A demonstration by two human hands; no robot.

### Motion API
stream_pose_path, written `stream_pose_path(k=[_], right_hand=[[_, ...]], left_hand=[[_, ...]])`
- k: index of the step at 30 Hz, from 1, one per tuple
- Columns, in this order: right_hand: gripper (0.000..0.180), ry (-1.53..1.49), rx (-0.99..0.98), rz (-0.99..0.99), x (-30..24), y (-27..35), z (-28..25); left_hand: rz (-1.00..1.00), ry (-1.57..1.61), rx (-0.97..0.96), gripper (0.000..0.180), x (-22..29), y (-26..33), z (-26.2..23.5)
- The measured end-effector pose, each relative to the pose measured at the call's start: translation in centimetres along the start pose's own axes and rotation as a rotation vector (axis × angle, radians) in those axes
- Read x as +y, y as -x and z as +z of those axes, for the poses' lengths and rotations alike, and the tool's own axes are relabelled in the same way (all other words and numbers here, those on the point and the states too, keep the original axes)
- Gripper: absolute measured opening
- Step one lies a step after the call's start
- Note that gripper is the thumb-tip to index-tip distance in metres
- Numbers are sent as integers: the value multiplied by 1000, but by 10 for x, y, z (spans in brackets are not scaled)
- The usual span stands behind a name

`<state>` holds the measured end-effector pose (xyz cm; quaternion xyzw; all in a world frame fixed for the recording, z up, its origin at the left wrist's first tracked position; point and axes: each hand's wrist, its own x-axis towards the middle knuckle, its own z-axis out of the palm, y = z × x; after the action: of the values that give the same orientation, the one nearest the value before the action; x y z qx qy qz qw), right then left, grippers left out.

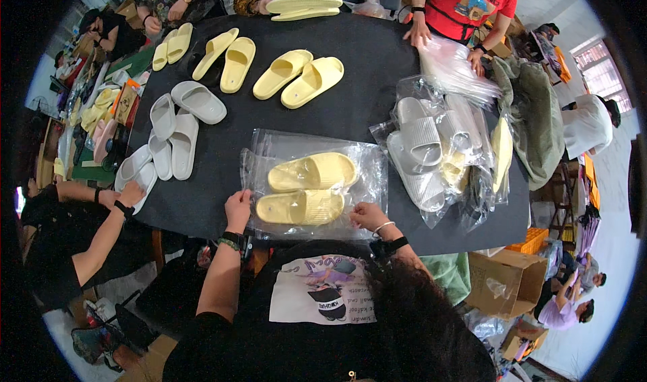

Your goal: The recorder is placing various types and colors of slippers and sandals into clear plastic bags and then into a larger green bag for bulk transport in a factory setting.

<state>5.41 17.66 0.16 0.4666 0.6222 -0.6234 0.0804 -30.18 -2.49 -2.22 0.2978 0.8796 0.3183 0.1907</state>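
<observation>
A pair of yellow slide sandals (311,172) lies side by side inside a clear plastic bag (367,160), flat on the black table in front of me. My left hand (238,211) is closed on the bag's lower left edge, fingers pinched on the film. At the opposite side, my right hand (368,217) has its fingers curled together at the bag's lower right edge, close to the toe of the nearer sandal. Both sandals point to the right.
Bagged grey slides (421,139) are piled to the right, beside a stack of clear bags (451,72) under a co-worker's hands. Loose yellow slides (313,82) and grey slides (183,143) stand on the black table (283,119). Another person's hand (131,192) touches slides at left.
</observation>
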Motion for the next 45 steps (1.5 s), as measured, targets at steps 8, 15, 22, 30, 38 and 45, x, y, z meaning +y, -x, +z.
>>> stream_pose_path(k=[8,15,22,30,38,45], right_hand=[[20,-186,210,-157,47,8,-13],[45,-164,183,-5,56,22,-3],[50,-106,283,-108,74,15,-2],[54,31,331,-29,70,47,-3],[39,632,398,-80,11,31,-48],[43,314,736,-172,-26,-81,-75]], left_hand=[[-136,219,-90,24,0,-17,-12],[-74,49,-58,47,-2,-15,5],[244,5,-12,49,77,-57,-18],[35,516,1,20,79,-94,-1],[-101,480,-112,25,61,-106,10],[2,393,-116,22,56,-113,16]])
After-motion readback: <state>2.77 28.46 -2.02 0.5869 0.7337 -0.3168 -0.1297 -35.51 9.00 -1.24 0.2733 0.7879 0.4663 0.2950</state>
